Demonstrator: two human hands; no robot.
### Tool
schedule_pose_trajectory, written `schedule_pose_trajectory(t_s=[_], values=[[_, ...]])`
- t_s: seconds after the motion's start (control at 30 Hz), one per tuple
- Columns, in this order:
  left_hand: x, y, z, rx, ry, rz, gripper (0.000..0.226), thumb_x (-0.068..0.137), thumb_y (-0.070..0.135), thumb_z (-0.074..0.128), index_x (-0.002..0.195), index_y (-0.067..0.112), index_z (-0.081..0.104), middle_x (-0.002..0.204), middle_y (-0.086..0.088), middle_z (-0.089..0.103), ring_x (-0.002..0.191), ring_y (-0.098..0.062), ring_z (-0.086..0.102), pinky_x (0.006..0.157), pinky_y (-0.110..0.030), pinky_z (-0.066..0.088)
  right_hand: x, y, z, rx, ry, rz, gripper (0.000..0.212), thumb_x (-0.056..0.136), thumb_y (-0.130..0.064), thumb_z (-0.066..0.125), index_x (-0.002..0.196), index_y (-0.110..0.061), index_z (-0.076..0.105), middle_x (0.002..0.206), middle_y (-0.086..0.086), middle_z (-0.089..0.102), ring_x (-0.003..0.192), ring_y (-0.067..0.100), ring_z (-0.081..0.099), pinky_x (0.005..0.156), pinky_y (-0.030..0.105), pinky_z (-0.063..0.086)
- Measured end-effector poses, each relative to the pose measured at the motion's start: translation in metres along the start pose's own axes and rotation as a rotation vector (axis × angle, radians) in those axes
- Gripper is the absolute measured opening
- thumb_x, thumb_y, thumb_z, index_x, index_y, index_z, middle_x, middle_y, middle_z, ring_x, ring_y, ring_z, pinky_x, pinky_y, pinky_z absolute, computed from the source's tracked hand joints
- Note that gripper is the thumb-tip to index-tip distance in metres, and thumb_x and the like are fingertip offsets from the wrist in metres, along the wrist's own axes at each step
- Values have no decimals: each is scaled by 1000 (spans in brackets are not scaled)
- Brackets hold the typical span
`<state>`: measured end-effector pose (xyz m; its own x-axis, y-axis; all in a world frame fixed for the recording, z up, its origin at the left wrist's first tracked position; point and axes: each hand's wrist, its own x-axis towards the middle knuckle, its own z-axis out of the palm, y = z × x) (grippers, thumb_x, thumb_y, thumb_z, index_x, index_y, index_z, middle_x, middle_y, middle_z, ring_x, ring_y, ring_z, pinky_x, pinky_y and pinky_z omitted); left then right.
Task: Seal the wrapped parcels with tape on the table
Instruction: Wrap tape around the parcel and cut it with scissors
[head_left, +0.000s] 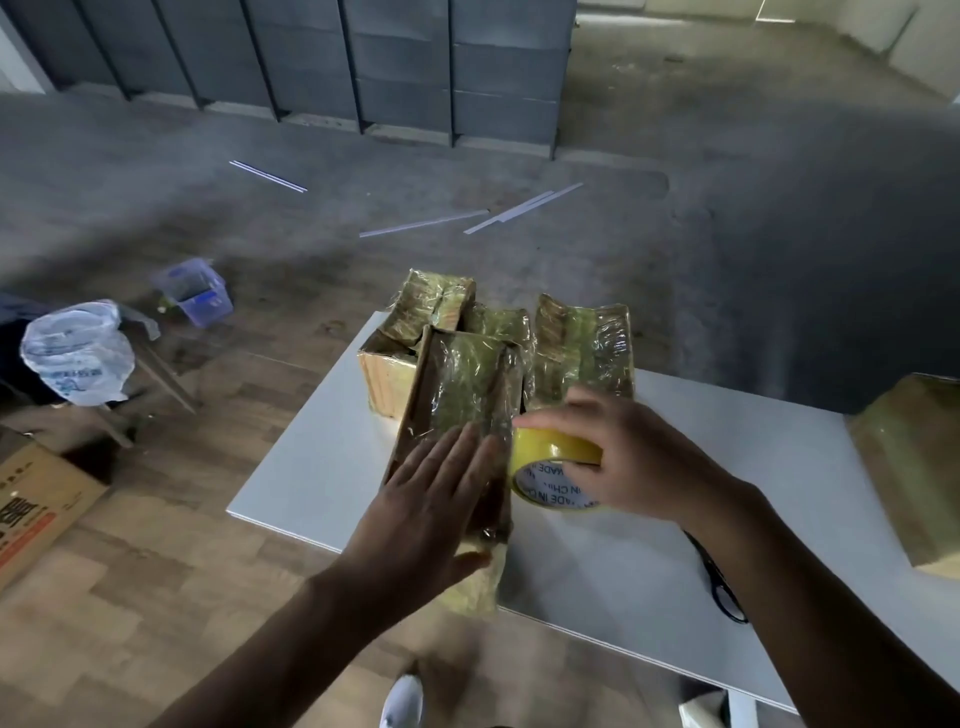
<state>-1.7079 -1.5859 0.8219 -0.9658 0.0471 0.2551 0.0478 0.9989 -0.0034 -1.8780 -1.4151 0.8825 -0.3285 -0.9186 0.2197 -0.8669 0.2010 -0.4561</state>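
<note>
A tall parcel (462, 384) wrapped in clear film stands near the front left of the white table (597, 561). My left hand (431, 504) presses flat on its near face, fingers straight. My right hand (618, 457) grips a yellow tape roll (550, 462) held against the parcel's right edge. Behind it stand three more film-wrapped parcels: one at the back left (431, 306), one in the middle (498, 322) and one to the right (584, 353).
Black scissors (722, 587) lie on the table by my right forearm. Another wrapped parcel (914, 467) sits at the table's right end. On the floor to the left are a cardboard box (36, 509), a white plastic bag (78, 353) and a blue bin (197, 291).
</note>
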Motion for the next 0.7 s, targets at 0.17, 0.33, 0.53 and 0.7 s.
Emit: schedule_pose_trajectory(t_s=[0.17, 0.33, 0.53, 0.7], values=[[-6, -8, 1, 54, -10, 6, 111, 56, 59, 82, 142, 2, 43, 145, -18, 44, 135, -32, 42, 110, -45, 31, -16, 2, 17, 327, 65, 66, 66, 84, -5, 66, 133, -43, 43, 126, -39, 44, 110, -12, 50, 84, 4, 37], [-13, -21, 9, 49, 16, 25, 89, 80, 67, 45, 145, 6, 38, 147, -17, 42, 136, -32, 39, 108, -46, 40, -46, 22, 7, 43, -9, 55, 55, 78, -31, 51, 130, -47, 44, 111, -16, 56, 94, 10, 61, 78, 28, 52], [-10, -22, 14, 78, 45, 59, 79, 86, 57, 42, 136, -3, 49, 141, -21, 48, 132, -36, 44, 105, -53, 39, -44, 28, 33, -78, -183, 89, 49, 81, -33, 52, 127, -47, 42, 99, -5, 54, 81, 20, 59, 68, 27, 49], [-11, -10, 10, 184, -2, 7, 88, 71, 53, 73, 133, -5, 50, 137, -25, 49, 130, -39, 42, 103, -56, 36, -27, 27, 70, -96, -204, 129, 57, 88, -24, 60, 139, -43, 40, 107, -3, 51, 88, 21, 57, 69, 25, 43]])
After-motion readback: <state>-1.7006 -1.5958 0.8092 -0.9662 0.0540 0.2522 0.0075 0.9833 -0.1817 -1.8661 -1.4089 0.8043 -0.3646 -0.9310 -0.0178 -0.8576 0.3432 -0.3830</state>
